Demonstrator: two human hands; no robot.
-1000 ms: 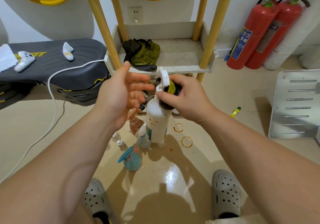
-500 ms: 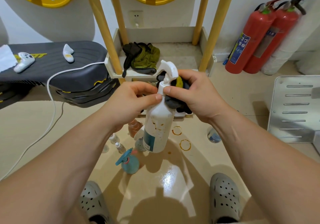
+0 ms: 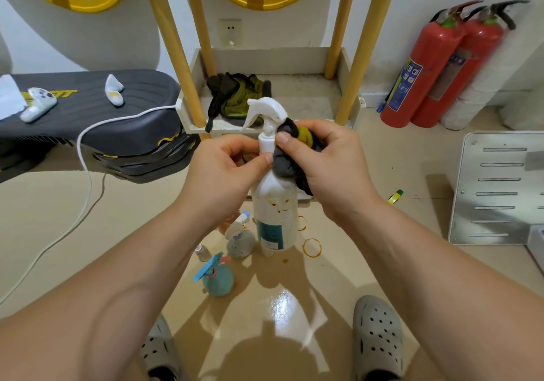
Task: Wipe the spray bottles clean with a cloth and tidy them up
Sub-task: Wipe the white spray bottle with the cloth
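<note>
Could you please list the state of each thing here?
White bottle: held upright, stained.
Cloth: bunched against the neck.
Left hand: gripping the bottle.
Right hand: gripping the cloth.
Teal bottle: standing on the floor.
Shelf rag: crumpled.

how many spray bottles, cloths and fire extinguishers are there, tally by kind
Spray bottles: 3, the white bottle in hand, a speckled grey one and a teal one on the floor
Cloths: 2, the grey-yellow cloth in the right hand, another cloth on the shelf
Fire extinguishers: 2, both red
Total: 7
</note>
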